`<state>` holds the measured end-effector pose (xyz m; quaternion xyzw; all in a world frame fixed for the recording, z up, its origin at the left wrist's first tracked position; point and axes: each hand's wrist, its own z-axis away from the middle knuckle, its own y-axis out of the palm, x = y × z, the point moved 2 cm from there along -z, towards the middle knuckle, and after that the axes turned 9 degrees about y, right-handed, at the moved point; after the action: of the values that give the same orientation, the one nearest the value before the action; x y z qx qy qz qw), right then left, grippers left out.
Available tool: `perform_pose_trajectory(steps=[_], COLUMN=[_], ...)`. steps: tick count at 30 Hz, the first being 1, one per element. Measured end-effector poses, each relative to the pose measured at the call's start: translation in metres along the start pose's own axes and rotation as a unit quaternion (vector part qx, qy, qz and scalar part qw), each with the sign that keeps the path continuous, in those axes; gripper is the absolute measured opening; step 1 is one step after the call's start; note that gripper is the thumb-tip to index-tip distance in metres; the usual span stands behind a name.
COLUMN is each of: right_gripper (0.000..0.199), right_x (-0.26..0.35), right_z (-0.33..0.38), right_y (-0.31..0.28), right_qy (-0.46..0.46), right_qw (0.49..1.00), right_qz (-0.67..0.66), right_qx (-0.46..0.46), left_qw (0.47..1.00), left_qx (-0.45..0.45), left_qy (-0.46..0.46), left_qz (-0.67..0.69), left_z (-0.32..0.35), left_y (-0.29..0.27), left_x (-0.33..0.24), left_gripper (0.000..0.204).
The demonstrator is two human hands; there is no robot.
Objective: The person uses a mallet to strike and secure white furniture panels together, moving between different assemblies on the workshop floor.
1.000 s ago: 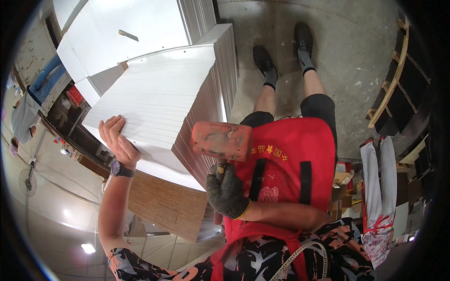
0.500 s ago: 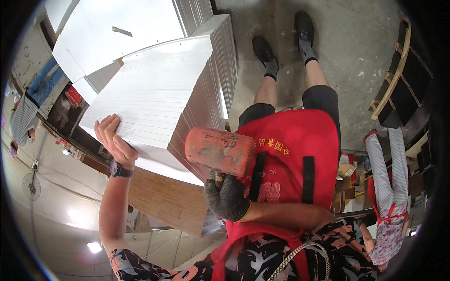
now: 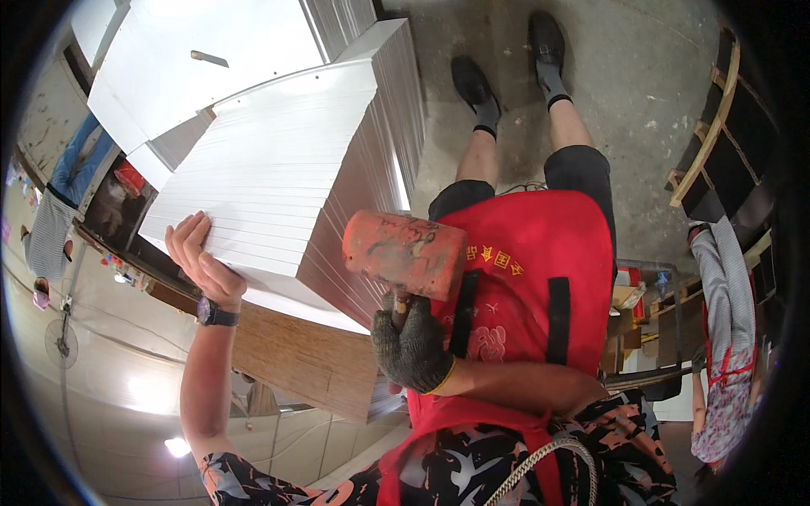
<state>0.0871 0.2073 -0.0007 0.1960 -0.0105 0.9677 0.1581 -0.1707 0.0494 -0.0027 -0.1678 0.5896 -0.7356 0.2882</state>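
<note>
A block of many thin white panels (image 3: pixel 263 156), packed face to face, stands to the left of my body, with its layered edges showing. My bare left hand (image 3: pixel 202 261), a dark watch on its wrist, lies against the near left corner of this block. The fingers are stretched out over the edges and the thumb is apart. In front of my red apron (image 3: pixel 531 244), my right hand (image 3: pixel 413 341), in a dark grey knit glove, is wrapped round the handle of a mallet (image 3: pixel 405 253). The mallet's worn orange-red head is beside the panels' side face. Most of the handle is hidden.
More white panels (image 3: pixel 236 34) lie beyond the block, with a small strip (image 3: pixel 209 59) on top. A brown wooden board (image 3: pixel 295 358) is under the near end. Black pallets (image 3: pixel 726 126) stand at right. One co-worker (image 3: pixel 730 337) is at right, another (image 3: pixel 55 228) at far left.
The mallet and my gloved right hand have shifted slightly up and right in the picture. My left hand stays on the panels. The co-worker at right has moved farther right.
</note>
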Motion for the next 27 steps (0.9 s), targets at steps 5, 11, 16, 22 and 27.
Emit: perform_pose_trajectory(steps=[5,11,16,22,27], right_gripper=[0.044,0.044,0.040,0.033,0.018], right_x=[0.001,-0.002,0.010,-0.011,-0.014], right_z=[-0.008,-0.006,-0.011,-0.012,-0.005], right_y=[0.000,0.005,-0.005,0.007,0.008], right_qy=[-0.008,-0.064,0.011,0.019,-0.025], right_qw=[1.000,0.997,1.000,0.998,0.998], right_qz=[0.001,0.050,0.002,-0.056,-0.055], right_qx=[0.017,0.016,0.029,0.020,0.020], left_qw=[1.000,1.000,1.000,1.000,1.000], left_qx=[0.001,0.006,0.003,0.002,0.006], left_qy=[0.004,0.001,0.004,0.006,0.001], left_qz=[0.004,-0.004,-0.003,-0.008,-0.006], left_z=[0.001,0.001,0.002,0.002,-0.002], left_y=[0.001,0.001,0.001,0.000,0.000], left_x=[0.002,0.002,0.001,0.002,-0.001], left_gripper=[0.046,0.046,0.046,0.048,0.048])
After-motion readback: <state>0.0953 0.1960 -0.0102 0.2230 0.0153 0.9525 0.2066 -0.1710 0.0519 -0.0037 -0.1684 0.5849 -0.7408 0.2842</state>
